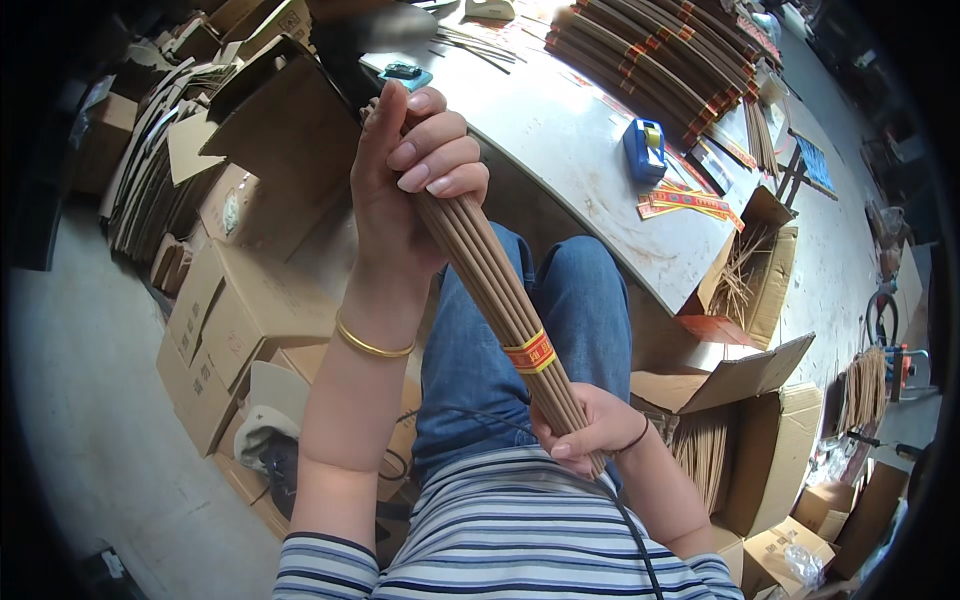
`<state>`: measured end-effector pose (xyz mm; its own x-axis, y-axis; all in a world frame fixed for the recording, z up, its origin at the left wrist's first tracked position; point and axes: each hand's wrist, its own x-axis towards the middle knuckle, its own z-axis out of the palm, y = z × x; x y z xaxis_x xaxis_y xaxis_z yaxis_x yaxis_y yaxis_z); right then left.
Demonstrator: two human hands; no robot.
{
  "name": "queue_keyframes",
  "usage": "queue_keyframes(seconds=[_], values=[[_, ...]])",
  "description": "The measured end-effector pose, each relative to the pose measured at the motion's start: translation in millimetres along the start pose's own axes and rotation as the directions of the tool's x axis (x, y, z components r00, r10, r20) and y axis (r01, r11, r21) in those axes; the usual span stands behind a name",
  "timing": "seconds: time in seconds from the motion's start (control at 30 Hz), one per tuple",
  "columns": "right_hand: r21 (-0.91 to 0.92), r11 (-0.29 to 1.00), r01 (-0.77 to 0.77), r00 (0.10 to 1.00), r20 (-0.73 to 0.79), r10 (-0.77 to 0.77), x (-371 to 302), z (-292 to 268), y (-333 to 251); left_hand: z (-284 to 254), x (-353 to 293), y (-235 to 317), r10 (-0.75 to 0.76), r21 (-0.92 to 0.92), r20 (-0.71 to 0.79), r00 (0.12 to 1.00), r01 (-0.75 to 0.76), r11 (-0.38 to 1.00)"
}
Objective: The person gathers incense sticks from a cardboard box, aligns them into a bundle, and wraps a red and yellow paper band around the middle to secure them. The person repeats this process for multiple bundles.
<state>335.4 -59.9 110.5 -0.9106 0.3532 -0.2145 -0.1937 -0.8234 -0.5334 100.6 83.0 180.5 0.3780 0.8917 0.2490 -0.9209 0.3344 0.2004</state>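
A bundle of brown incense sticks (487,265) slants across my lap, with its upper end to the left and its lower end to the right. A red and yellow paper band (531,353) wraps the sticks below their middle. My left hand (418,165) is closed round the upper end, fingers curled over it and thumb pointing up. That hand hides the far tips of the sticks. Near my waist, my right hand (588,428) grips the lower end, and short stick ends stick out beneath it.
A white table (585,190) stands ahead, bearing stacked banded incense bundles (655,60), a blue tape dispenser (645,150) and loose paper bands (690,203). An open carton (770,450) with sticks stands at my right. Cardboard boxes (235,320) crowd my left.
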Motion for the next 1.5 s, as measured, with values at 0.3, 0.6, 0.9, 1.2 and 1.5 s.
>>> queue_keyframes(seconds=[0.3,0.6,0.9,1.2,1.5], values=[[-0.689,0.723,-0.041,0.814,-0.443,-0.375,15.3,8.2,2.0,15.2,4.3,-7.8,0.354,0.587,-0.262,0.898,-0.143,0.797],[-0.367,0.928,0.056,0.971,-0.197,-0.137,4.8,-21.9,-11.7,22.4,22.0,-17.0,0.228,0.465,-0.268,0.936,-0.082,0.881],[-0.951,0.260,-0.168,0.221,-0.294,-0.930,67.4,-39.1,-25.4,61.2,55.4,-42.4,0.383,0.798,-0.118,0.916,-0.143,0.585],[-0.942,0.070,0.328,0.345,0.050,-0.937,81.3,-122.5,-138.3,86.6,99.1,-73.2,0.257,0.834,0.510,0.821,-0.545,0.086],[-0.934,0.191,0.301,0.304,-0.095,-0.948,121.1,-180.2,-142.5,-11.1,150.2,-77.9,0.295,0.913,0.381,0.877,-0.407,0.032]])
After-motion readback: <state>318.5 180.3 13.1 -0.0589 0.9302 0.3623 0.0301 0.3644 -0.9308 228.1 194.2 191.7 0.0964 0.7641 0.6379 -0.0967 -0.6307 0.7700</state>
